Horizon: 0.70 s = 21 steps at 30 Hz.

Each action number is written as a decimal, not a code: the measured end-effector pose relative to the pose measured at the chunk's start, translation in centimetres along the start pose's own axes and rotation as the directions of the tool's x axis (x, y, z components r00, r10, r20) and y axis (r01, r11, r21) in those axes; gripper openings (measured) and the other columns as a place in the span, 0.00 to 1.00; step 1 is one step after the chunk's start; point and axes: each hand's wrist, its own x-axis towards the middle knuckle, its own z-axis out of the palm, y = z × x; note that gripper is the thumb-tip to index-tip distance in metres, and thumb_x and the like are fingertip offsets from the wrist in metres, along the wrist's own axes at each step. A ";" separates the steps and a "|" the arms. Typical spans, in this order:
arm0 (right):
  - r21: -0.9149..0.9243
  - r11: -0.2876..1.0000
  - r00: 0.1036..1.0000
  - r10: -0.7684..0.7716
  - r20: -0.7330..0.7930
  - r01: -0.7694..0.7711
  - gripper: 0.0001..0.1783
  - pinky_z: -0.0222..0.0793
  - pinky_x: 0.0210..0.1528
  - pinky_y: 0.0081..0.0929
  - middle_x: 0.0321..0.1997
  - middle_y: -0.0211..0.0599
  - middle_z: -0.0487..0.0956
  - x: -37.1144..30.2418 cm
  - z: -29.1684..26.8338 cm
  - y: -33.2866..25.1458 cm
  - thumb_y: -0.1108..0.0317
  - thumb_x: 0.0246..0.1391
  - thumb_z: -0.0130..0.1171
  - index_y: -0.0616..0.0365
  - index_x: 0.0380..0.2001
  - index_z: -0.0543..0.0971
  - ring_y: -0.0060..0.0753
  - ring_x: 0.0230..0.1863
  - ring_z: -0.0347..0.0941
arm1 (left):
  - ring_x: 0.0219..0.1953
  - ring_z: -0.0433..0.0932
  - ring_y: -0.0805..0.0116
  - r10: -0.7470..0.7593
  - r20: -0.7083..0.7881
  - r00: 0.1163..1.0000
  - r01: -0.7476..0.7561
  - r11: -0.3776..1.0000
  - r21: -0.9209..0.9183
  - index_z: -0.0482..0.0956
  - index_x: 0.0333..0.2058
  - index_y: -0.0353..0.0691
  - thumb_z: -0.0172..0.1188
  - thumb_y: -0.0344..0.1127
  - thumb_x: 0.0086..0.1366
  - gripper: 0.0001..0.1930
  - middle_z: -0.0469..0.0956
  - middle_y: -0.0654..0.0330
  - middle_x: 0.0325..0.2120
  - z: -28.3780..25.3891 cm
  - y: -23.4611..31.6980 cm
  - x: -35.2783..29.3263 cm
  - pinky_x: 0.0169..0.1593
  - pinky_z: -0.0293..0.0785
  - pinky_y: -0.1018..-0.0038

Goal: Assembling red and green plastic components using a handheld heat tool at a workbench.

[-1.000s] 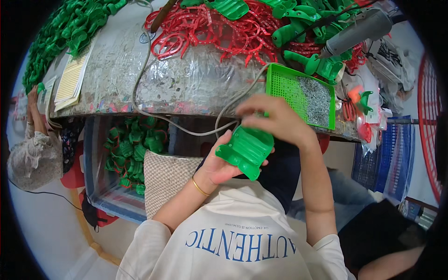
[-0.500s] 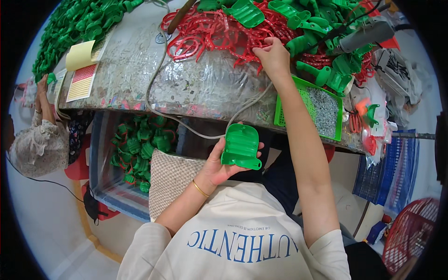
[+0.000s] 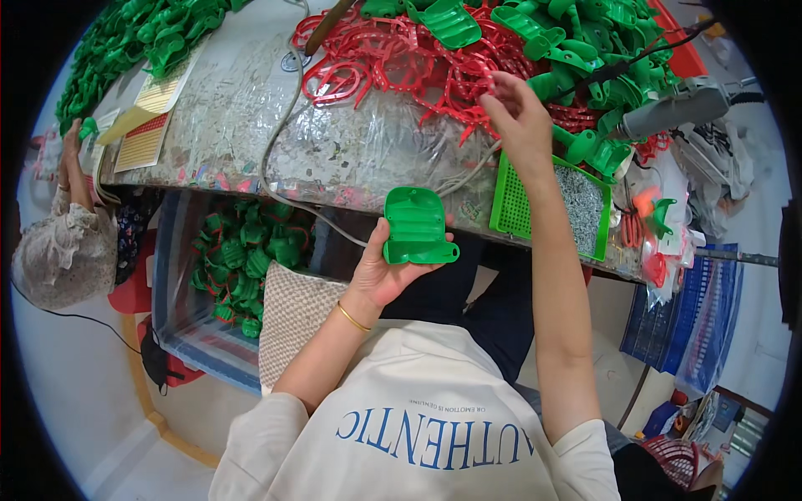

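My left hand (image 3: 380,280) holds a green plastic shell (image 3: 415,219), a curved ribbed piece with a small holed tab at its lower right corner. The thumb lies along its left edge and the fingers are beneath it. Over the table, my right hand (image 3: 520,117) is at the near right edge of a pile of red plastic strips (image 3: 401,58) dotted with holes. Its thumb and forefinger are apart, and no piece shows clearly between them. More green shells (image 3: 585,42) are heaped beyond and beside the red strips.
Below my right forearm sits a bright green basket (image 3: 511,196) of small metal pieces (image 3: 581,209). A grey tool (image 3: 677,113) with a cable is at the right. A grey cord (image 3: 266,159) crosses the table. Green-and-red pieces fill a plastic-lined bin (image 3: 180,284). Another person (image 3: 67,250) sits left.
My right hand has shifted a little to the right, and its thumb and forefinger have spread. My left hand has raised the green shell slightly toward the table edge. The view has shifted a little.
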 end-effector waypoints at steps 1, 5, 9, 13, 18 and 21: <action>0.000 1.000 1.000 0.001 0.001 -0.001 0.19 0.69 0.41 0.16 0.40 0.31 0.77 -0.2 -0.5 0.1 0.70 0.52 0.61 0.62 0.49 0.74 0.19 0.38 0.72 | 0.58 0.65 0.48 0.001 -0.001 1.000 -0.001 1.000 -0.001 0.53 0.63 0.39 0.60 0.58 0.56 0.44 0.59 0.43 0.59 0.1 0.0 0.1 0.59 0.65 0.52; 0.284 0.958 0.984 0.017 -0.179 0.035 0.16 0.68 0.42 0.15 0.42 0.32 0.78 -2.0 -2.7 -1.9 0.71 0.57 0.57 0.64 0.48 0.75 0.18 0.39 0.72 | 0.57 0.67 0.49 -0.043 0.039 0.998 0.046 0.995 -0.085 0.57 0.61 0.38 0.58 0.59 0.58 0.41 0.63 0.44 0.58 0.5 0.1 0.9 0.58 0.66 0.53; 0.329 0.933 0.984 0.172 -0.052 -0.146 0.14 0.67 0.38 0.14 0.37 0.30 0.79 -4.2 -4.9 -4.8 0.71 0.57 0.57 0.62 0.46 0.77 0.16 0.38 0.73 | 0.58 0.66 0.49 -0.060 0.048 0.997 0.063 0.994 -0.084 0.57 0.61 0.39 0.52 0.62 0.60 0.40 0.62 0.43 0.58 1.4 0.4 1.9 0.59 0.65 0.52; 0.036 0.994 0.975 0.095 0.199 -0.105 0.11 0.67 0.37 0.18 0.35 0.30 0.79 -7.1 -5.2 -5.9 0.69 0.55 0.58 0.61 0.41 0.80 0.21 0.33 0.73 | 0.59 0.65 0.50 -0.140 0.047 0.989 0.142 0.988 -0.060 0.57 0.62 0.41 0.50 0.63 0.61 0.39 0.62 0.47 0.59 3.9 -1.1 3.0 0.59 0.65 0.53; -0.423 0.903 0.977 0.022 0.210 0.071 0.11 0.67 0.32 0.25 0.31 0.39 0.75 -9.8 -4.6 -6.6 0.69 0.51 0.59 0.56 0.39 0.80 0.33 0.30 0.73 | 0.61 0.64 0.55 -0.188 0.051 0.981 0.190 0.981 -0.044 0.57 0.62 0.44 0.51 0.63 0.61 0.38 0.63 0.54 0.59 4.9 -3.2 3.1 0.61 0.63 0.53; -0.345 0.936 0.989 -0.015 0.147 0.066 0.12 0.67 0.30 0.26 0.33 0.37 0.74 -11.2 -5.3 -5.9 0.70 0.51 0.59 0.57 0.40 0.79 0.32 0.30 0.72 | 0.61 0.64 0.56 -0.196 0.030 0.980 0.198 0.977 -0.083 0.58 0.61 0.44 0.51 0.61 0.62 0.37 0.63 0.54 0.59 5.5 -4.2 3.3 0.61 0.63 0.53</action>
